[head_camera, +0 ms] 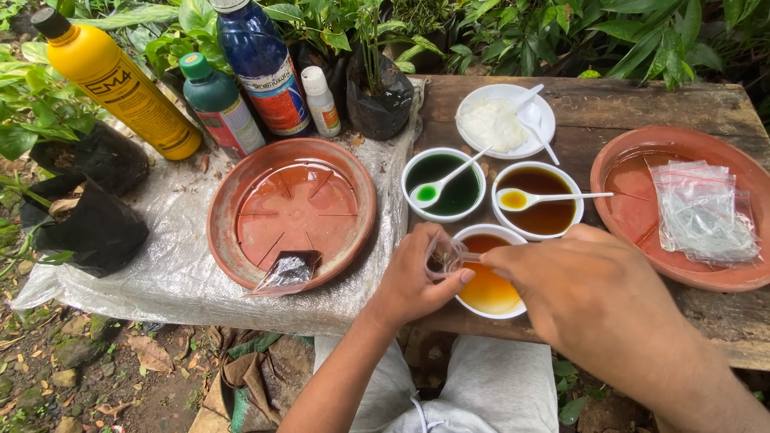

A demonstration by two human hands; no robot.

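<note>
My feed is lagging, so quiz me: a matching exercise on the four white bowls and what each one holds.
Bowls:
1. white bowl under the hands
2. white bowl left of the row
3. white bowl right of the row
4. white bowl at the back

Contents:
A. dark green liquid
B. white powder
C. orange liquid
D. dark brown liquid

Pairs: 1-C, 2-A, 3-D, 4-B

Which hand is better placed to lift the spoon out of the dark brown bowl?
The right hand, probably. It lies just below the dark brown bowl, close to the spoon handle pointing right. The left hand is pinching a small clear bag over the orange bowl.
</note>
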